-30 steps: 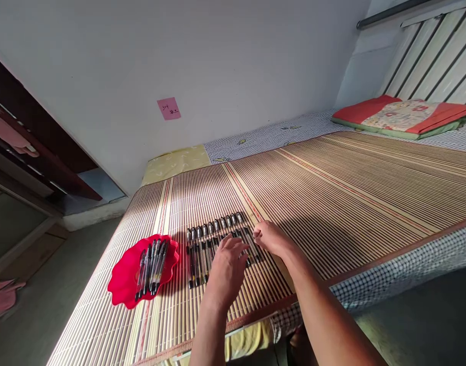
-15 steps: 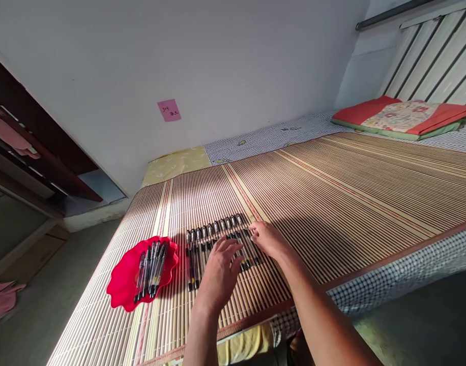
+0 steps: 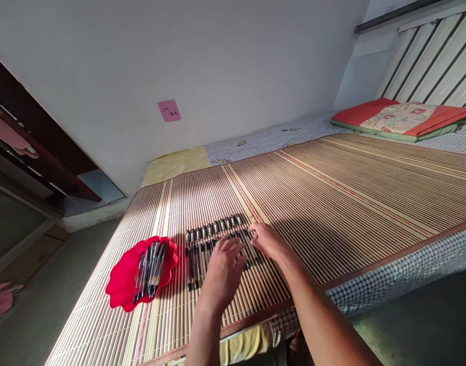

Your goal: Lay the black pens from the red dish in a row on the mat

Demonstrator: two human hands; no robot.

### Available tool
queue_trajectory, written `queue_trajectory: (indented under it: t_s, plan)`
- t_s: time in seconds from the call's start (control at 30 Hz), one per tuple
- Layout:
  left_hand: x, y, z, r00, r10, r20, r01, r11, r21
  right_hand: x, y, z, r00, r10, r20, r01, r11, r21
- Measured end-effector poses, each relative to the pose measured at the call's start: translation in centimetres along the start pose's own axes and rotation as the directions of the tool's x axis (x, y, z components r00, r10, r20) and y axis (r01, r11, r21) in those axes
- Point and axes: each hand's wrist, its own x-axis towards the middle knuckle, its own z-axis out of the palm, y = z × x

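A row of several black pens (image 3: 202,239) lies side by side on a striped bamboo mat (image 3: 332,188) covering a bed. My left hand (image 3: 223,269) rests over the middle of the row, fingers spread and flat on the pens. My right hand (image 3: 269,240) touches the right end of the row, fingers curled lightly; what they hold, if anything, is hidden. To the left, a red scalloped dish (image 3: 122,284) holds several more black pens (image 3: 151,267).
A white wall with a pink sticky note (image 3: 169,110) runs behind the bed. A red and floral pillow (image 3: 404,117) lies at the far right. The mat's front edge (image 3: 256,320) is close to my arms. Dark shelving (image 3: 34,152) and floor lie to the left.
Both hands stay on the pen row, shifting only slightly. The view has drifted a little.
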Motion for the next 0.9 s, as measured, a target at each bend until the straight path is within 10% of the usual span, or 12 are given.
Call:
queue_trajectory:
  t_s: [0.9]
  plan:
    - [0.3, 1.5, 3.0, 0.987, 0.120, 0.109, -0.131, 0.986, 0.101, 0.8, 0.6, 0.8, 0.999, -0.031, -0.015, 0.031, 0.999, -0.026]
